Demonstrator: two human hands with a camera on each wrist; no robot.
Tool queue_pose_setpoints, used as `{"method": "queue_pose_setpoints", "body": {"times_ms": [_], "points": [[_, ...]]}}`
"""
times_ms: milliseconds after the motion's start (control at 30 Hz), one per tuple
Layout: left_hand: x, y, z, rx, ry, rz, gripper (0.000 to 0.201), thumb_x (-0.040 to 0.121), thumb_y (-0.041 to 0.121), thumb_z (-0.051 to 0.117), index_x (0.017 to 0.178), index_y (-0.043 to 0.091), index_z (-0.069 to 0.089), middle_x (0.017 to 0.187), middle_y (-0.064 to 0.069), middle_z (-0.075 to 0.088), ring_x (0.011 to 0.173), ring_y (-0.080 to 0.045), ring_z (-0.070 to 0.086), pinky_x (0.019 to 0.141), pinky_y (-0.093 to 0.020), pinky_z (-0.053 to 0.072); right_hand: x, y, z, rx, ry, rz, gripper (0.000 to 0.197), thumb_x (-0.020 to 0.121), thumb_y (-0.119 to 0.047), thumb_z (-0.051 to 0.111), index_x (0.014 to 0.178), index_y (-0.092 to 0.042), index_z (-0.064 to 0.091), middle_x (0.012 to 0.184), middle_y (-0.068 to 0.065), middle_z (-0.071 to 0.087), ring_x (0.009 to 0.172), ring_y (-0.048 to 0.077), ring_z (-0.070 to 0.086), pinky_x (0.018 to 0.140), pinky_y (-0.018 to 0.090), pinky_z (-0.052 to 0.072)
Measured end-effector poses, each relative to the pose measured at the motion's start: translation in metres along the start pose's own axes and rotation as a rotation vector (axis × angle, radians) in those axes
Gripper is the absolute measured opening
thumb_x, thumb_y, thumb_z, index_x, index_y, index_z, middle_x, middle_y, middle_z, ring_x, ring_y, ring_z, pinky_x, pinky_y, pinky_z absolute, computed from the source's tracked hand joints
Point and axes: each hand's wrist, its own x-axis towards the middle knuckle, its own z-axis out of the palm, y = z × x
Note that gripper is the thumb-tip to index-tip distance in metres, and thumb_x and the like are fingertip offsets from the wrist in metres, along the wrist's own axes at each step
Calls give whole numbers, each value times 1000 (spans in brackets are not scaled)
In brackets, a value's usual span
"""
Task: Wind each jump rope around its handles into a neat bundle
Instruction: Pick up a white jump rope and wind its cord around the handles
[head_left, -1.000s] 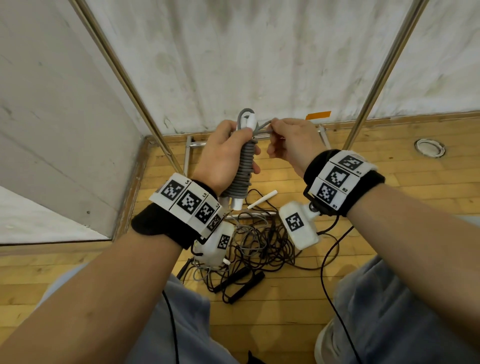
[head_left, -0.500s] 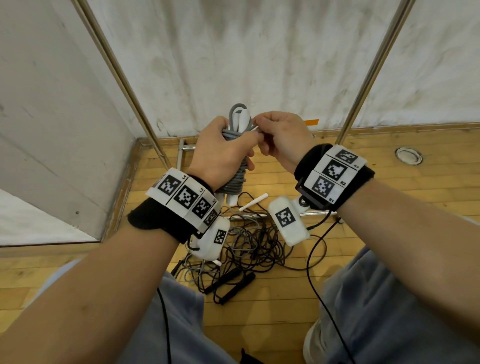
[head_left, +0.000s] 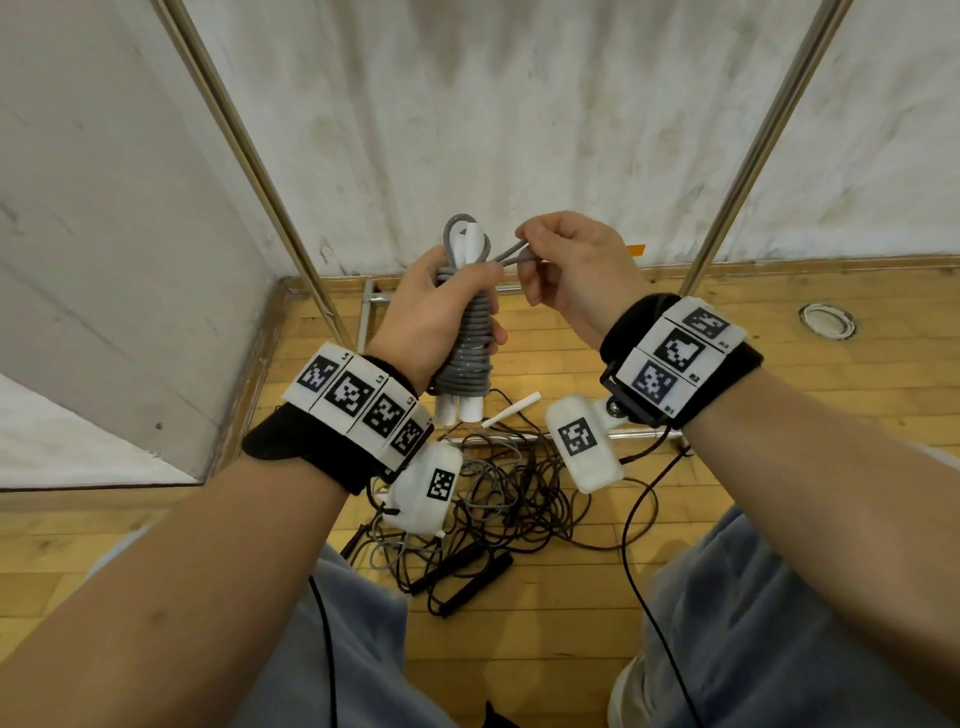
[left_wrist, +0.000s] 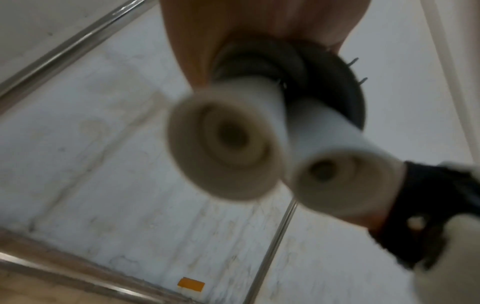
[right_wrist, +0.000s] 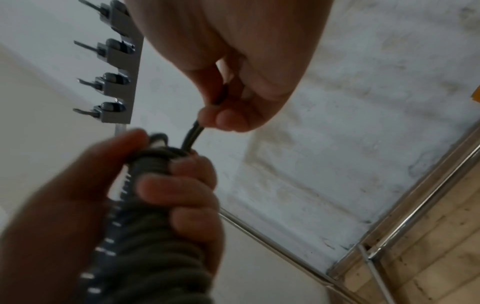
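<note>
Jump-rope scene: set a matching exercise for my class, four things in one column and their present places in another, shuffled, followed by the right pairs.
Things
1. grey rope bundle
2. loose rope end
3. black handles
4. orange tag

Places
A. on the wood floor, by the tangled cords
B. low on the wall, just above the floor
C. pinched in the right hand
D. gripped upright in the left hand

Pairs: 1-D, 2-C, 3-A, 4-B
</note>
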Motion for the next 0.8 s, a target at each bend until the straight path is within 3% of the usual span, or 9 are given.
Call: {"method": "queue_pose_setpoints", "body": {"times_ms": [100, 167, 367, 533, 600, 700, 800], "points": [[1, 0, -3, -24, -4, -3, 31, 75, 24, 62, 95, 8, 45, 75, -7, 51, 47, -22, 59, 47, -29, 49, -4, -7, -1, 106, -118, 3, 5, 92, -6, 55, 88, -8, 57, 58, 3, 60, 48, 14, 54, 49, 23, 47], [2, 0, -4, -19, 2, 5, 31, 73, 24, 64, 95, 11, 46, 75, -6, 52, 48, -22, 60, 49, -30, 49, -7, -10, -1, 121, -169, -9, 10, 89, 0, 56, 93, -8, 57, 62, 3, 61, 53, 14, 58, 54, 23, 50], [7, -5, -3, 91, 53, 67, 35, 78, 21, 69, 100, 13, 43, 76, -9, 57, 63, -24, 59, 62, -42, 54, -10, -9, 2, -8, -79, -115, 14, 87, 2, 58, 90, -11, 62, 90, 7, 63, 73, 18, 62, 67, 30, 51], [7, -8, 2, 160, 35, 152, 25, 90, 20, 64, 103, 9, 46, 83, -8, 65, 63, -20, 67, 60, -35, 58, -8, -8, 3, 16, 57, -153, 27, 85, 3, 61, 108, -8, 54, 80, 10, 68, 65, 15, 65, 69, 31, 56], [6, -9, 4, 188, 28, 163, 22, 92, 23, 61, 103, 10, 47, 81, -8, 62, 59, -20, 65, 59, -37, 58, -9, -8, 4, -51, 109, -200, 24, 82, 1, 66, 100, -10, 56, 77, 8, 69, 64, 13, 66, 65, 27, 56], [5, -8, 6, 287, 78, 214, 12, 93, 23, 60, 97, 20, 49, 77, -1, 55, 53, -12, 59, 49, -22, 50, -11, -9, 4, -239, 122, -289, 22, 79, -4, 70, 88, -21, 59, 74, -1, 68, 69, 13, 68, 67, 26, 57], [6, -9, 4, 372, 124, 276, 17, 89, 23, 66, 102, 20, 55, 77, 2, 56, 57, -13, 57, 54, -30, 55, -12, -7, 3, -400, 124, -338, 21, 78, -9, 71, 88, -24, 60, 81, -2, 67, 78, 13, 67, 73, 21, 55]]}}
